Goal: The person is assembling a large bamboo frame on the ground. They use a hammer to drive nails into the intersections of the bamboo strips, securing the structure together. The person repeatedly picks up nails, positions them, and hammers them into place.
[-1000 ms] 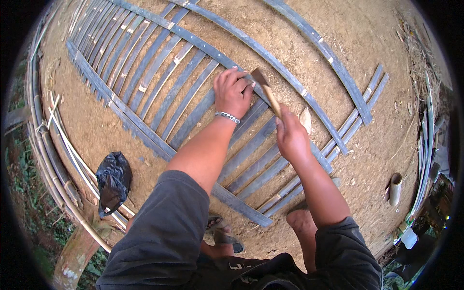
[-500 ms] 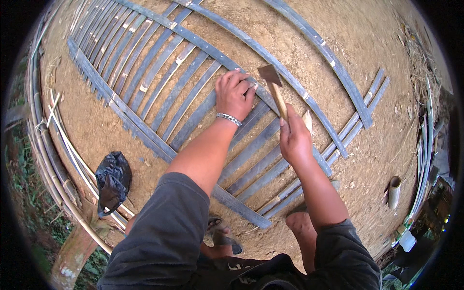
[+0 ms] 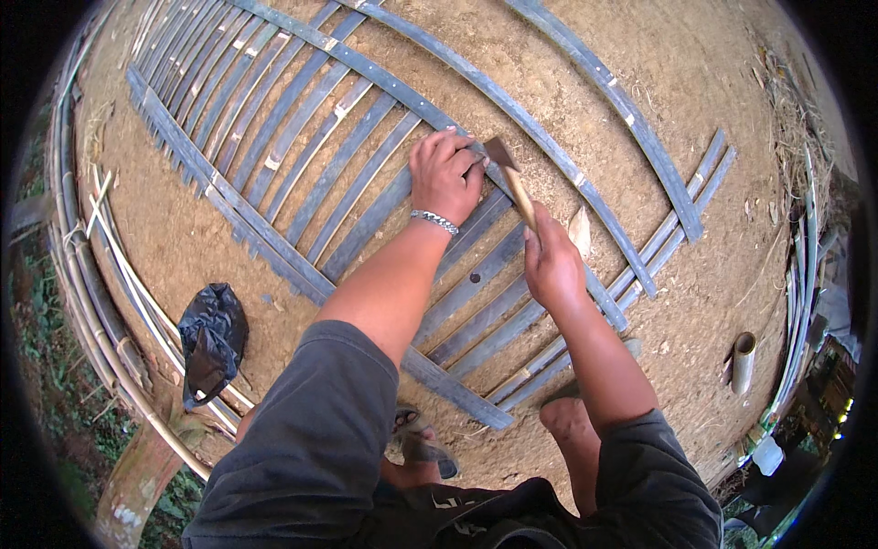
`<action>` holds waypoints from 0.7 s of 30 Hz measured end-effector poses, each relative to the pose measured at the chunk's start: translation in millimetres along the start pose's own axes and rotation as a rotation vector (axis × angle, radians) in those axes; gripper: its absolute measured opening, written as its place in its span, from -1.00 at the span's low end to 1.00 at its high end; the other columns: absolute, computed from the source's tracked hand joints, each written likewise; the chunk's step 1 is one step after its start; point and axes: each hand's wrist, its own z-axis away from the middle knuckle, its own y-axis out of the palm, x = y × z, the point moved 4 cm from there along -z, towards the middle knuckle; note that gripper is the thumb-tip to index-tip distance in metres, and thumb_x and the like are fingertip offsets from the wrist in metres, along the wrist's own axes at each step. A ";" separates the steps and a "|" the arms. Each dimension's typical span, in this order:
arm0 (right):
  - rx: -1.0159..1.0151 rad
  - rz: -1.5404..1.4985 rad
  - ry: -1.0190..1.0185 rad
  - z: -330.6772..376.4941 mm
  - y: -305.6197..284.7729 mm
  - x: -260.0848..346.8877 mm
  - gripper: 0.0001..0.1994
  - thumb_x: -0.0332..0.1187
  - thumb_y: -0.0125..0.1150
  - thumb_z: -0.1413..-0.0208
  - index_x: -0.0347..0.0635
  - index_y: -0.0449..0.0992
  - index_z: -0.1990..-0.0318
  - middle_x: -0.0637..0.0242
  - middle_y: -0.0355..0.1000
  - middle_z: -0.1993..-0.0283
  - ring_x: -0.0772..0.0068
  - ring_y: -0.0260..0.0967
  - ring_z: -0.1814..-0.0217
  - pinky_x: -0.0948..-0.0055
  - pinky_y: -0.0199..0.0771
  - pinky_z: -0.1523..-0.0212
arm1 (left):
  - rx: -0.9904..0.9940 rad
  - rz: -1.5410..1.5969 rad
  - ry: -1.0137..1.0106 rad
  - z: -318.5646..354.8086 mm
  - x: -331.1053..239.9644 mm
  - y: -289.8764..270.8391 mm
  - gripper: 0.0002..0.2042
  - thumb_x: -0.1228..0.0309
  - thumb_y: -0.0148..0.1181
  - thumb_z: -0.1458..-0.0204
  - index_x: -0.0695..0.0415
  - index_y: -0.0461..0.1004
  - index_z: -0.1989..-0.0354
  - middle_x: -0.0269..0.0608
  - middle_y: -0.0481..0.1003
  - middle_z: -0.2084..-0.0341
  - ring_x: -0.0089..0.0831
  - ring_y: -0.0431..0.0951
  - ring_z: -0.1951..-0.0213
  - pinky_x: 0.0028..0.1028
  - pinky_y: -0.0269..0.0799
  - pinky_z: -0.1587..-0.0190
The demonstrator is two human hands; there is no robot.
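A lattice of dark bamboo slats lies on the ground, crossed by a long middle rail (image 3: 389, 84). My left hand (image 3: 446, 178), with a chain bracelet at its wrist, rests on this rail. Its thumb and fingertips are pressed together there; whatever they pinch is too small to make out. My right hand (image 3: 555, 261) is wrapped round the wooden handle of a hatchet (image 3: 519, 194). The hatchet's broad, rusty head is close beside my left fingertips, over the rail. Several cross slats (image 3: 361, 233) run beneath my left forearm.
Two curved bamboo strips (image 3: 512, 110) (image 3: 631, 114) extend beyond the middle rail. A black plastic bag (image 3: 215, 339) lies at left, near long bamboo poles (image 3: 87, 302). At right stands a short bamboo tube (image 3: 744, 361). My feet (image 3: 567, 430) are by the lattice's near edge.
The hatchet's head has come down and left, closer to my left fingertips. My right hand shifted slightly with it. A dark round spot now shows on a slat below my left hand.
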 end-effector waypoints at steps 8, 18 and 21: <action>-0.080 -0.103 -0.043 3.9 1.9 -8.5 -0.50 -0.46 0.18 -0.26 -0.14 0.34 -0.36 -0.19 0.50 -0.07 -0.26 0.51 -0.07 0.04 0.56 -0.04 | -0.001 0.012 -0.006 0.6 0.3 0.5 -0.95 0.40 0.35 0.01 0.05 0.64 0.39 -0.37 0.59 0.09 -0.24 0.43 -0.21 -0.04 0.13 -0.34; -0.045 -0.055 -0.023 2.9 10.4 -5.9 -0.49 -0.47 0.19 -0.26 -0.14 0.34 -0.36 -0.14 0.50 0.05 -0.25 0.52 0.06 0.00 0.56 0.06 | 0.034 -0.005 -0.011 0.7 -0.1 -2.0 -0.93 0.39 0.37 0.01 0.07 0.64 0.38 -0.33 0.59 0.07 -0.18 0.42 -0.23 -0.08 0.16 -0.32; -0.178 -0.199 -0.113 0.8 2.0 -1.9 -0.49 -0.46 0.19 -0.26 -0.13 0.34 -0.37 -0.15 0.50 0.04 -0.24 0.52 0.06 0.01 0.56 0.06 | 0.015 -0.007 0.002 -1.0 0.0 -1.6 -0.93 0.39 0.36 0.01 0.07 0.64 0.38 -0.34 0.59 0.06 -0.18 0.42 -0.23 -0.08 0.16 -0.32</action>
